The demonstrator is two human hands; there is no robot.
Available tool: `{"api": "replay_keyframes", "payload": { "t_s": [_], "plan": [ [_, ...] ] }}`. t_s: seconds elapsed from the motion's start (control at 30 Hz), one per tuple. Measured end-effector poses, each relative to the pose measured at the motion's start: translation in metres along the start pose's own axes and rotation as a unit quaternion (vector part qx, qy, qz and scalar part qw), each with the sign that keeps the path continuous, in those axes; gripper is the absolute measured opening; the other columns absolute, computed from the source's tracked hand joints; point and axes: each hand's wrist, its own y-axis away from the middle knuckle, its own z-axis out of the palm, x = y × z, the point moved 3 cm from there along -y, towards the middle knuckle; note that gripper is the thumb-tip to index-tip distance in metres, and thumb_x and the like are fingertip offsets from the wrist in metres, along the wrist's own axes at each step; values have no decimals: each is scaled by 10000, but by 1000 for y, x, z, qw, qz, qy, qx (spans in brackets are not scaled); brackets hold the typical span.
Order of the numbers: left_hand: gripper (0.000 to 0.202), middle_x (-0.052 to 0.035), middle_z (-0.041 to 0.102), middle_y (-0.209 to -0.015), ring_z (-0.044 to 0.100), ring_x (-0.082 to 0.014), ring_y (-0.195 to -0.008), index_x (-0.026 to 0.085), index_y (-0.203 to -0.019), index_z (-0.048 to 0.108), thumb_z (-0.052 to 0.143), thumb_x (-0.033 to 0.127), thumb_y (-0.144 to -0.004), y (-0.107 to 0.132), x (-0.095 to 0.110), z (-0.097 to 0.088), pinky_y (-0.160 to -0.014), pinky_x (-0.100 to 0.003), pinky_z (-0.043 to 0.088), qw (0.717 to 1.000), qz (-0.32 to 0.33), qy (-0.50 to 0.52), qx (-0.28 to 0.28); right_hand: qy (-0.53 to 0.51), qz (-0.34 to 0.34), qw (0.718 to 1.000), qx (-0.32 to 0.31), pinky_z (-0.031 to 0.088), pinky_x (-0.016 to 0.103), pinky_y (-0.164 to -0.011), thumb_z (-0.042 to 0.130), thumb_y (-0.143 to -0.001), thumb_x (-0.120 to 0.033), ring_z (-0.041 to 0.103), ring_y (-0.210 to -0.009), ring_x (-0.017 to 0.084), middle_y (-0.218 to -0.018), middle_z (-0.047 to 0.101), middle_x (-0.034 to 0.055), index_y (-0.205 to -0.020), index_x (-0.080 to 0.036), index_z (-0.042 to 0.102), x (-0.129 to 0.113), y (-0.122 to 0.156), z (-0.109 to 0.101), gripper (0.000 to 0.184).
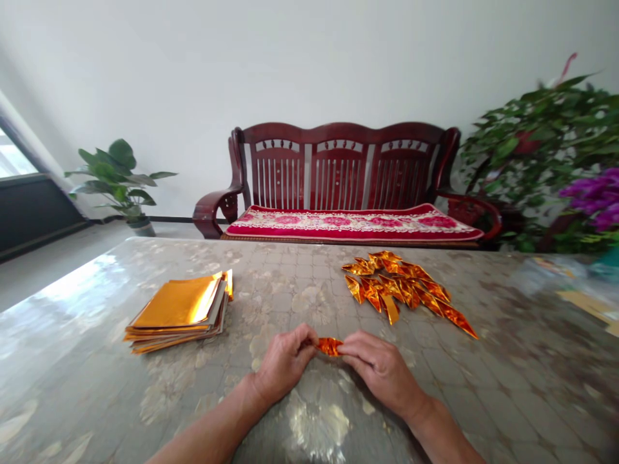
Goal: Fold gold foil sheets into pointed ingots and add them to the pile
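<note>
Foil piece clamped between my left hand and right hand; folded pile beyond right, flat stack beyond left.

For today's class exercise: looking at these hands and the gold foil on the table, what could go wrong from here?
The gold foil piece pinched between the left hand and right hand looks thin, so it might tear or crease unevenly. The loose pile of folded foil pieces could slide on the glossy table if bumped. The stack of foil sheets already sits unevenly and could slip apart.
</note>
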Motion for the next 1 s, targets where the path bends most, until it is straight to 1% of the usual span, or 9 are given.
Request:
{"api": "replay_keyframes", "payload": {
  "t_s": [0.2, 0.33, 0.43, 0.57, 0.63, 0.7, 0.83, 0.93, 1.0],
  "plan": [
    [108, 41, 636, -726, 591, -107, -673, 199, -835, 606, 529, 191, -911, 0, 4, 1, -649, -186, 421, 1000, 5, 22, -14, 37, -6, 999, 30, 524, 262, -717, 583, -954, -227, 668, -778, 158, -863, 716, 38, -942, -230, 730, 2, 1, -2, 147],
    [129, 41, 636, -698, 586, -105, -649, 189, -784, 593, 532, 164, -894, 0, 3, 4, -634, -187, 418, 999, 9, 31, -3, 65, -12, 997, 39, 515, 248, -680, 576, -960, -236, 661, -731, 152, -812, 711, 35, -913, -221, 728, -3, 1, -3, 160],
    [128, 41, 647, -694, 594, -110, -648, 187, -762, 584, 544, 160, -880, 0, 0, 5, -631, -192, 425, 999, -4, 46, 4, 57, -8, 998, 38, 524, 246, -681, 578, -961, -249, 665, -743, 154, -826, 714, 37, -931, -227, 733, -4, 1, -4, 159],
    [101, 47, 630, -680, 587, -114, -636, 197, -809, 584, 538, 204, -898, -1, -2, 3, -616, -195, 429, 998, -20, 53, 5, 16, -13, 1000, 22, 558, 265, -763, 570, -961, -232, 692, -835, 162, -935, 738, 43, -1039, -246, 735, 1, 1, -4, 183],
    [112, 47, 630, -689, 597, -114, -638, 205, -858, 591, 501, 212, -924, 0, -2, -1, -620, -194, 438, 998, -15, 54, -4, -1, -16, 1000, -1, 569, 268, -806, 536, -971, -200, 705, -890, 159, -1009, 747, 39, -1113, -262, 722, 4, 2, -3, 242],
    [144, 42, 641, -716, 614, -115, -658, 212, -896, 596, 461, 212, -945, 0, -1, -4, -638, -196, 451, 999, -3, 51, -20, -5, -16, 1000, -23, 574, 264, -828, 511, -977, -183, 713, -920, 155, -1047, 753, 29, -1147, -275, 715, 7, 3, -2, 281],
    [154, 34, 663, -765, 627, -119, -698, 219, -893, 597, 460, 238, -961, 1, 2, -7, -662, -198, 452, 998, 25, 20, -45, 5, -15, 999, -36, 573, 241, -811, 513, -970, -175, 726, -900, 150, -1027, 765, 16, -1121, -267, 728, 9, 4, -3, 278],
    [151, 32, 657, -743, 629, -119, -687, 217, -879, 586, 467, 249, -966, 1, 4, -5, -642, -193, 439, 998, 39, 1, -51, 14, -11, 999, -33, 566, 223, -766, 509, -962, -155, 729, -844, 143, -969, 771, 7, -1068, -260, 736, 5, 5, -5, 272],
    [148, 25, 662, -745, 635, -121, -687, 215, -868, 574, 461, 226, -963, 1, 5, -2, -638, -192, 439, 997, 56, -6, -49, 22, -10, 999, -32, 560, 220, -737, 494, -959, -141, 727, -814, 144, -932, 769, 9, -1030, -250, 736, 2, 4, -5, 274]
  ]
}}
